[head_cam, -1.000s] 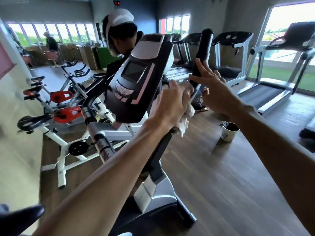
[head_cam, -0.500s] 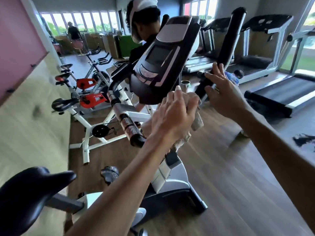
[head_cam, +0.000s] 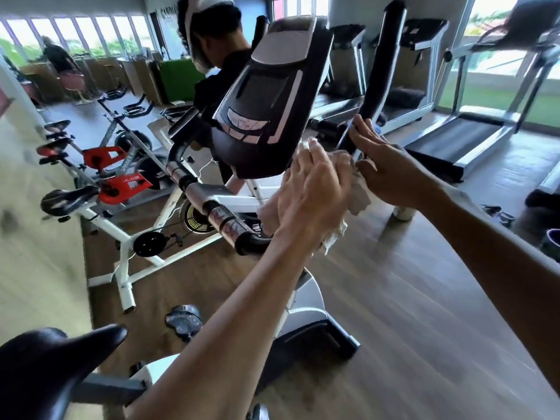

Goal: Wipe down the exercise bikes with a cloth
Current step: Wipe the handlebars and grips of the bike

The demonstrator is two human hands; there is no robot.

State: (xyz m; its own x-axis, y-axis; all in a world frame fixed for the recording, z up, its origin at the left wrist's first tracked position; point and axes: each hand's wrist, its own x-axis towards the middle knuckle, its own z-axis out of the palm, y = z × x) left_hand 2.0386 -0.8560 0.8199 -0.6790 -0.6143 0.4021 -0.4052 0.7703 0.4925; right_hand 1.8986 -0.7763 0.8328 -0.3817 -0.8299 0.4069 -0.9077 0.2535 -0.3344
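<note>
Head view, centre frame: left hand (head_cam: pixel 312 189) bunched around crumpled white cloth (head_cam: pixel 359 194), fingers curled on it, pressed just under lower right edge of black-and-silver bike console (head_cam: pixel 266 98). Right hand (head_cam: pixel 385 168) just right of cloth, fingers extended and relaxed, touching base of black foam upright handlebar (head_cam: pixel 383 65); no closed grip on anything. Probably wiping stem and handlebar junction. Best done steadying bar with right hand, dragging cloth firmly along full length of tube, turning to a fresh face. Black saddle (head_cam: pixel 51 368) at lower left, red-and-white spin bikes (head_cam: pixel 121 183) at left, treadmills (head_cam: pixel 472 137) at upper right.
</note>
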